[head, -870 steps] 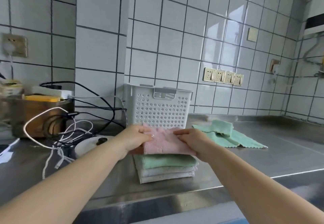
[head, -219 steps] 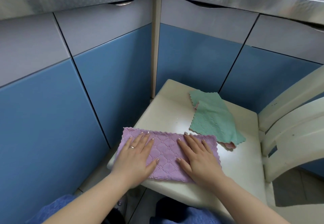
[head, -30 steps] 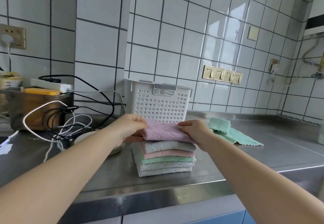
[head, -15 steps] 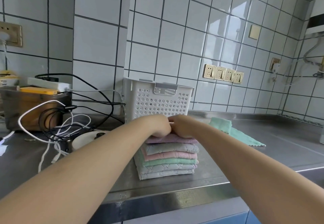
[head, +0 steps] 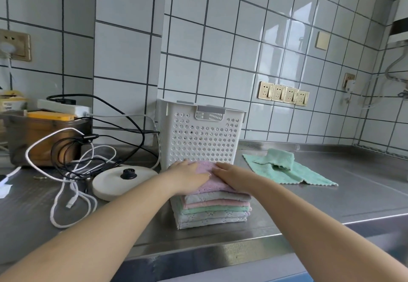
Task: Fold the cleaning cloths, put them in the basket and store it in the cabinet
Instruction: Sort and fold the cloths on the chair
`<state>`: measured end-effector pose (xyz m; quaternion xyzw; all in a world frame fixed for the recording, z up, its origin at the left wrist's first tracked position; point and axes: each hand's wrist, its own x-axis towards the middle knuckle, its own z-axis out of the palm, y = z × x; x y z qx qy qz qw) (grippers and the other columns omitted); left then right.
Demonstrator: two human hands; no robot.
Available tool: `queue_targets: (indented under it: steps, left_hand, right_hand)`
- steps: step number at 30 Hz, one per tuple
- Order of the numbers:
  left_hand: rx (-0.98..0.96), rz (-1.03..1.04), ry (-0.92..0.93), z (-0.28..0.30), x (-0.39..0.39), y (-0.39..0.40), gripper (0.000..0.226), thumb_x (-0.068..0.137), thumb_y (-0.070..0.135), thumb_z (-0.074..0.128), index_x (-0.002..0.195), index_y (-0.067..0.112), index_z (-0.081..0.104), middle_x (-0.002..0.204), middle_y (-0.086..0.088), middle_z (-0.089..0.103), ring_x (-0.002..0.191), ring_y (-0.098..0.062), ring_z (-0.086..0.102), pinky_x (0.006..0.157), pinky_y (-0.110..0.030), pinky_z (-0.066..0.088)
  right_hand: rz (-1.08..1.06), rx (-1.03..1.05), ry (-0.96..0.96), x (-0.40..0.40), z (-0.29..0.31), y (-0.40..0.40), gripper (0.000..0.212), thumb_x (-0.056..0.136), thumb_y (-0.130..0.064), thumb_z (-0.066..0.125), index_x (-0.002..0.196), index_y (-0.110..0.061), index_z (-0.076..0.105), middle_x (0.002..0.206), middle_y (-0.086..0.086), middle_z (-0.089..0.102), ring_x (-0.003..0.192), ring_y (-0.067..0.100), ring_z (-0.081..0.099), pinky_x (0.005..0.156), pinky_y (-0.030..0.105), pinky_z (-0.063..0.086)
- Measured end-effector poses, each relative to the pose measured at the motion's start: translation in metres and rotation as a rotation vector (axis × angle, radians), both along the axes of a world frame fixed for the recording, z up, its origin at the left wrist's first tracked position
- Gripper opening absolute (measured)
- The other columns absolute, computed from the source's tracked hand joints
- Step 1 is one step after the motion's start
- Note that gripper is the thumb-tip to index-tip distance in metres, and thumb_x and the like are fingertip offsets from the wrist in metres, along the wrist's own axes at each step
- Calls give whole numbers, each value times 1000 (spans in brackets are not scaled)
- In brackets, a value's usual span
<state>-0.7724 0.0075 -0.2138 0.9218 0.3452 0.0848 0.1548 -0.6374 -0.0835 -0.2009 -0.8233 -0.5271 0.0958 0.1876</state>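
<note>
A stack of folded cloths (head: 213, 212) in grey, pink and green stands on the steel counter (head: 331, 198). A folded lilac cloth (head: 209, 179) lies on top of it. My left hand (head: 188, 177) and my right hand (head: 231, 177) press flat on the lilac cloth, side by side, fingers straight. Just behind the stack stands a white perforated basket (head: 199, 137) with a grey handle. To the right, a loose green cloth (head: 284, 170) lies partly bunched on the counter.
A tangle of black and white cables (head: 77, 160) and a round white lid with a black knob (head: 123, 181) lie left of the stack. A brown container (head: 39, 137) stands at far left. Tiled walls with sockets (head: 283, 94) close the back.
Both hands laid the lilac cloth onto the stack, met at its far edge, and now lie flat on it, spread slightly apart.
</note>
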Motion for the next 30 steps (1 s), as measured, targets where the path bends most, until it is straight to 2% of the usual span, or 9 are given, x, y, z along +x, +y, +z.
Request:
queue_targets:
  steps: [4,6,10,15,17,21,26,28,30]
  left_hand:
    - [10,21,-252,8,-13,-13,65,87,52,43,143,21,36,151,0,35,136,-21,35,111,-35,31]
    - [64,-2,-380,18,-19,-22,49,90,39,47,136,22,46,142,3,47,127,-17,46,104,-32,38]
    - [57,-131,-569,37,-23,-50,27,93,29,50,116,22,61,118,7,62,108,-11,56,95,-29,43]
    - [16,-314,-679,45,1,-100,17,92,25,53,100,19,66,93,9,66,89,-11,61,84,-29,47]
    - [-90,-422,-664,33,20,-129,16,91,24,55,98,16,68,91,5,68,84,-14,62,80,-30,46]
    - [-345,-608,-581,-11,63,-188,11,91,16,56,88,17,67,84,1,69,80,-15,65,76,-28,47]
    - [-605,-753,-450,-83,112,-265,11,93,10,54,93,14,64,84,0,67,57,8,61,55,-10,44]
    - [-665,-815,-356,-110,127,-297,12,94,11,52,93,17,63,86,3,67,60,8,62,61,-17,45]
    - [-718,-874,-257,-138,141,-326,13,94,14,52,99,16,64,91,3,69,72,1,66,69,-21,48]
  right_hand:
    - [-159,367,-20,-4,-4,-13,47,95,-47,41,135,-24,47,133,2,56,116,21,53,87,28,39]
    - [-185,549,13,-5,-3,-26,42,94,-43,45,130,-23,52,129,0,58,115,17,54,87,28,40]
    - [-179,612,32,-9,0,-69,36,94,-38,50,125,-21,56,125,-3,61,114,13,56,92,26,41]
    - [-257,613,15,-5,-9,-146,30,93,-34,54,119,-23,61,118,-8,64,110,5,56,89,19,39]
    - [-325,589,-2,-1,-17,-186,26,92,-34,55,115,-25,64,115,-9,65,106,4,58,88,19,41]
    - [-529,543,5,3,-37,-276,22,92,-32,56,110,-27,67,98,-12,66,82,11,64,60,15,45]
    - [-760,432,-11,4,-81,-393,24,93,-27,53,112,-25,68,107,-12,68,90,4,61,69,11,41]
    - [-860,378,25,4,-104,-436,24,94,-27,53,112,-27,68,107,-15,66,85,0,59,67,8,40]
    - [-946,323,65,4,-131,-473,23,93,-26,54,112,-27,68,109,-15,66,93,3,61,71,9,42]
